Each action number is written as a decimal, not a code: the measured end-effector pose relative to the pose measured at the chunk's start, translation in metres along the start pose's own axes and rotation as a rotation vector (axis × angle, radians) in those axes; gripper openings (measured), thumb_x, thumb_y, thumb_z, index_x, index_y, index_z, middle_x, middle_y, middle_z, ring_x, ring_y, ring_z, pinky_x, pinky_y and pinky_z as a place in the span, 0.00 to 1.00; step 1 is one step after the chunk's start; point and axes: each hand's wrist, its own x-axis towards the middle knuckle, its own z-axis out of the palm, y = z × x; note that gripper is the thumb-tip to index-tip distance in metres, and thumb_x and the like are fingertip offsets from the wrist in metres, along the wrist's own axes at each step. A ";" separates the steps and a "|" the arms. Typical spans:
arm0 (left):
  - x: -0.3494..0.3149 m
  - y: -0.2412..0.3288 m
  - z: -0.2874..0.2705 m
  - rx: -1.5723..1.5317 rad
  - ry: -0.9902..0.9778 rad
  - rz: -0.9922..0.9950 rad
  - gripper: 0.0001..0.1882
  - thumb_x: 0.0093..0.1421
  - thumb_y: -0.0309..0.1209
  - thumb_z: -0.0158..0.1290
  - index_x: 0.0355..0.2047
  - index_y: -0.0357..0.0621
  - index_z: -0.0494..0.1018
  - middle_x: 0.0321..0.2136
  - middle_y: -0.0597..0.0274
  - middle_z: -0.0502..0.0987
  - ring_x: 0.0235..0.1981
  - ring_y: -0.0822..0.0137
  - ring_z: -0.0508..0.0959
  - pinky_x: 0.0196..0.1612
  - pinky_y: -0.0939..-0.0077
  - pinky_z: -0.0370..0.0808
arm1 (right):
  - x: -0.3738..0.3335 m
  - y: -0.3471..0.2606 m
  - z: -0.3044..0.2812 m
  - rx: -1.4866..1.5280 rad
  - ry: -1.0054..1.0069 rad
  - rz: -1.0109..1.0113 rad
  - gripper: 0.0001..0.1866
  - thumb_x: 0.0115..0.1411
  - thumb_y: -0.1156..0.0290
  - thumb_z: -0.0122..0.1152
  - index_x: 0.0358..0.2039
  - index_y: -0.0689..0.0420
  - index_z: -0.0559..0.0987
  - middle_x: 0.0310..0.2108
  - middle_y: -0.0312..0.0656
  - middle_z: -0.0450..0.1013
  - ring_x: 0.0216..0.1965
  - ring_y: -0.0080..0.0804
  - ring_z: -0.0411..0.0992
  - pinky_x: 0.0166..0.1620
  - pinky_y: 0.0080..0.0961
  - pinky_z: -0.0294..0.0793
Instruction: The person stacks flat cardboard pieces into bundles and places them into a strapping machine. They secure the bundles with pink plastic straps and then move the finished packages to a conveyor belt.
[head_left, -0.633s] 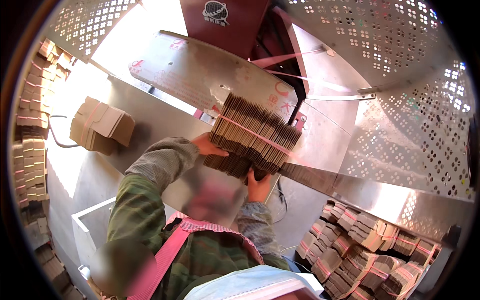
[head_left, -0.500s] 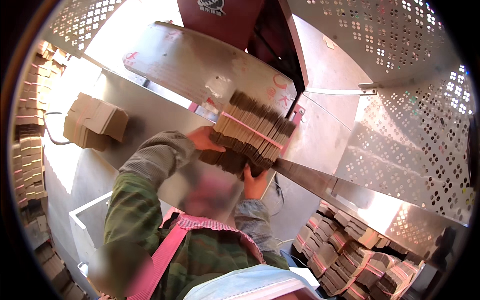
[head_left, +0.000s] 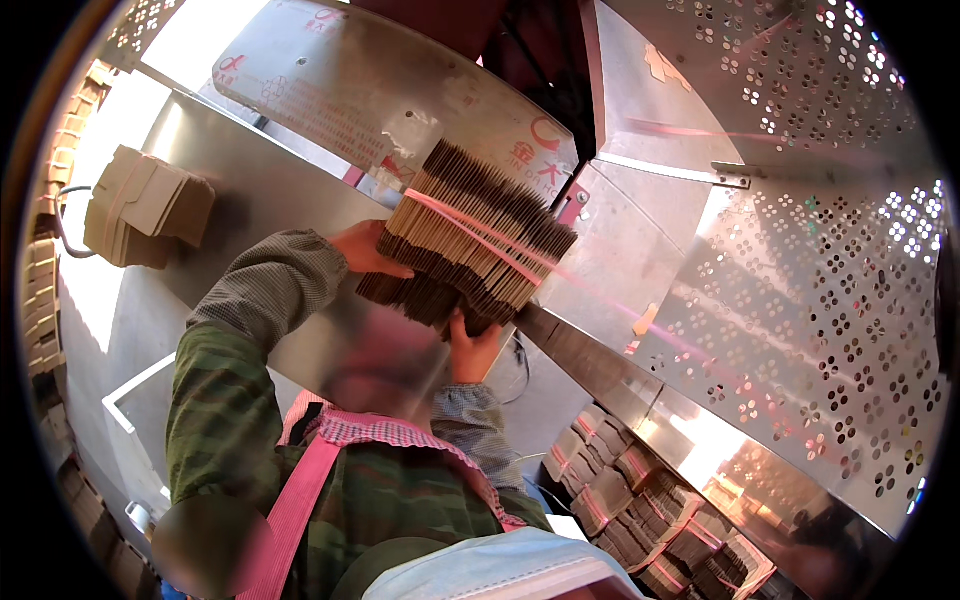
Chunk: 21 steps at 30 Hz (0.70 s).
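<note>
A thick bundle of folded brown cardboard pieces (head_left: 455, 255) stands on edge at the metal work surface, in front of the slanted steel plate. A pink strap (head_left: 470, 232) runs across its top, now showing two strands. My left hand (head_left: 372, 250) grips the bundle's left end, thumb along the near side. My right hand (head_left: 474, 350) holds its near right corner, with the thumb up against the cardboard and the other fingers mostly hidden beneath. A blurred pink streak extends from the bundle toward the right.
Beyond the bundle lies the slanted steel plate (head_left: 290, 85) with red print. Another cardboard bundle (head_left: 145, 210) rests on the metal table at left. Perforated metal panels (head_left: 800, 330) rise at right, above a steel rail (head_left: 600, 370). Strapped cardboard bundles (head_left: 640, 500) are stacked at lower right.
A second pink strand now lies across the bundle, and blurred pink streaks appear at right. The whole view has shifted, while both hands keep their hold on the bundle.
</note>
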 end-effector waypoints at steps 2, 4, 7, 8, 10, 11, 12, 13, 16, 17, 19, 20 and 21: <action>0.000 -0.003 0.001 -0.012 0.004 -0.020 0.39 0.44 0.44 0.65 0.53 0.38 0.65 0.44 0.49 0.76 0.48 0.56 0.74 0.53 0.67 0.68 | -0.001 0.001 0.001 0.069 -0.017 0.003 0.33 0.49 0.58 0.67 0.49 0.63 0.67 0.38 0.53 0.76 0.41 0.45 0.76 0.42 0.32 0.74; 0.000 0.002 -0.001 0.012 0.009 -0.015 0.38 0.44 0.44 0.65 0.52 0.38 0.66 0.44 0.49 0.75 0.47 0.56 0.75 0.53 0.67 0.68 | 0.000 -0.001 0.001 0.084 -0.011 -0.009 0.32 0.49 0.58 0.67 0.49 0.64 0.66 0.38 0.53 0.76 0.41 0.44 0.76 0.42 0.32 0.74; -0.003 0.011 -0.004 0.066 0.029 0.009 0.37 0.45 0.45 0.66 0.51 0.37 0.67 0.44 0.49 0.75 0.47 0.57 0.75 0.52 0.67 0.69 | -0.001 -0.010 0.000 0.050 0.003 -0.032 0.32 0.50 0.60 0.67 0.50 0.64 0.66 0.38 0.53 0.76 0.41 0.42 0.76 0.42 0.31 0.74; -0.004 0.012 -0.004 0.060 0.039 0.017 0.38 0.44 0.46 0.66 0.51 0.37 0.67 0.44 0.48 0.75 0.47 0.57 0.74 0.52 0.67 0.69 | 0.000 -0.013 0.000 0.054 -0.003 -0.031 0.32 0.50 0.60 0.66 0.50 0.64 0.66 0.38 0.52 0.76 0.40 0.42 0.76 0.42 0.31 0.74; -0.004 0.014 -0.005 0.043 0.029 0.015 0.39 0.44 0.46 0.66 0.51 0.36 0.66 0.44 0.48 0.75 0.48 0.56 0.74 0.53 0.67 0.69 | 0.001 -0.013 0.001 0.110 -0.014 -0.035 0.32 0.50 0.60 0.66 0.51 0.64 0.65 0.38 0.52 0.76 0.40 0.41 0.76 0.42 0.31 0.73; -0.004 0.016 -0.004 0.028 0.012 0.002 0.39 0.44 0.46 0.66 0.51 0.36 0.66 0.44 0.48 0.75 0.48 0.56 0.74 0.53 0.67 0.68 | 0.001 -0.008 0.000 0.158 -0.025 -0.043 0.32 0.51 0.61 0.66 0.51 0.64 0.65 0.38 0.52 0.76 0.40 0.40 0.76 0.42 0.30 0.73; -0.006 0.017 -0.006 0.017 0.001 -0.015 0.40 0.44 0.46 0.66 0.52 0.36 0.66 0.44 0.47 0.75 0.48 0.55 0.74 0.53 0.68 0.68 | 0.000 -0.009 0.002 0.213 -0.042 -0.052 0.32 0.51 0.61 0.66 0.51 0.64 0.65 0.38 0.52 0.76 0.40 0.39 0.76 0.42 0.30 0.73; -0.006 0.018 -0.005 0.025 0.012 -0.013 0.40 0.44 0.46 0.66 0.52 0.36 0.66 0.45 0.48 0.75 0.48 0.55 0.74 0.54 0.68 0.68 | -0.001 -0.011 0.001 0.180 -0.034 -0.049 0.33 0.51 0.61 0.66 0.52 0.64 0.64 0.38 0.52 0.75 0.40 0.39 0.76 0.43 0.30 0.73; -0.006 0.021 -0.001 0.000 0.011 -0.006 0.39 0.44 0.45 0.66 0.52 0.36 0.66 0.45 0.48 0.75 0.48 0.56 0.74 0.54 0.68 0.67 | -0.004 -0.016 -0.002 0.118 -0.007 -0.049 0.34 0.51 0.62 0.66 0.53 0.64 0.63 0.39 0.51 0.75 0.41 0.37 0.76 0.43 0.30 0.73; -0.007 0.022 -0.001 -0.036 -0.005 -0.007 0.39 0.44 0.45 0.66 0.52 0.36 0.66 0.45 0.49 0.75 0.48 0.56 0.74 0.54 0.68 0.67 | -0.003 -0.013 0.000 0.127 -0.001 -0.054 0.34 0.51 0.62 0.66 0.53 0.64 0.63 0.40 0.51 0.75 0.41 0.37 0.76 0.43 0.29 0.73; -0.007 0.019 -0.001 -0.064 -0.004 0.001 0.38 0.44 0.45 0.66 0.52 0.36 0.66 0.45 0.49 0.75 0.48 0.57 0.74 0.54 0.68 0.67 | -0.002 -0.013 0.001 0.148 -0.009 -0.059 0.34 0.51 0.62 0.66 0.54 0.64 0.63 0.41 0.51 0.75 0.41 0.37 0.75 0.44 0.29 0.73; -0.006 0.015 0.002 -0.055 0.011 0.014 0.38 0.44 0.45 0.66 0.52 0.36 0.66 0.45 0.49 0.75 0.48 0.58 0.74 0.54 0.68 0.67 | -0.002 -0.015 0.000 0.160 -0.018 -0.059 0.35 0.51 0.61 0.66 0.54 0.64 0.62 0.41 0.51 0.75 0.42 0.38 0.75 0.44 0.29 0.73; -0.006 0.014 0.003 -0.043 0.019 0.033 0.38 0.45 0.44 0.66 0.52 0.36 0.66 0.45 0.49 0.75 0.48 0.58 0.74 0.54 0.69 0.67 | -0.003 -0.017 -0.003 0.173 -0.017 -0.059 0.35 0.51 0.61 0.66 0.54 0.64 0.62 0.41 0.52 0.75 0.42 0.39 0.75 0.44 0.29 0.73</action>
